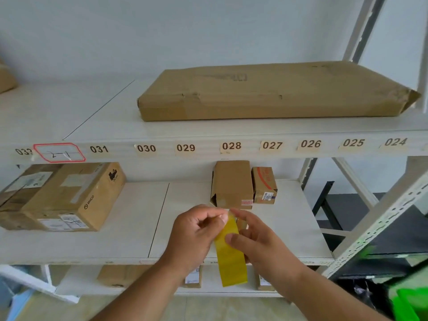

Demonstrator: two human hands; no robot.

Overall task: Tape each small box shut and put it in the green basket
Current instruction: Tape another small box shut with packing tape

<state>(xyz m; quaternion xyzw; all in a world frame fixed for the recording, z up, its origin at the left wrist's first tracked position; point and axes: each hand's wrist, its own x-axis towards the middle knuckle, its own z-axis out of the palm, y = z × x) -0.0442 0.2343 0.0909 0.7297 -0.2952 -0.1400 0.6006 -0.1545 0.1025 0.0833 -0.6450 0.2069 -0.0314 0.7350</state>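
Left hand (196, 230) pinches top end of yellow tape strip (229, 256), thumb and forefinger together. Right hand (257, 239) grips strip lower down, thumb on front face. Strip hangs free past shelf front edge (92, 260). Small box (232, 184) at 12 o'clock, one flap open, just beside labelled box (265, 185). Bare shelf between hands and large box (62, 195) at 9 o'clock. Green basket (410, 300) at 4 o'clock, blurred.

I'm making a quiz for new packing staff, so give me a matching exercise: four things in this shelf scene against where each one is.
Things:
1. long flat carton
2. PICO box
3. yellow tape strip
4. small box with open end flap

Places:
A. held between both hands
B. middle shelf, left side
C. top shelf
D. middle shelf, under label 028

Pairs: 1-C, 2-B, 3-A, 4-D
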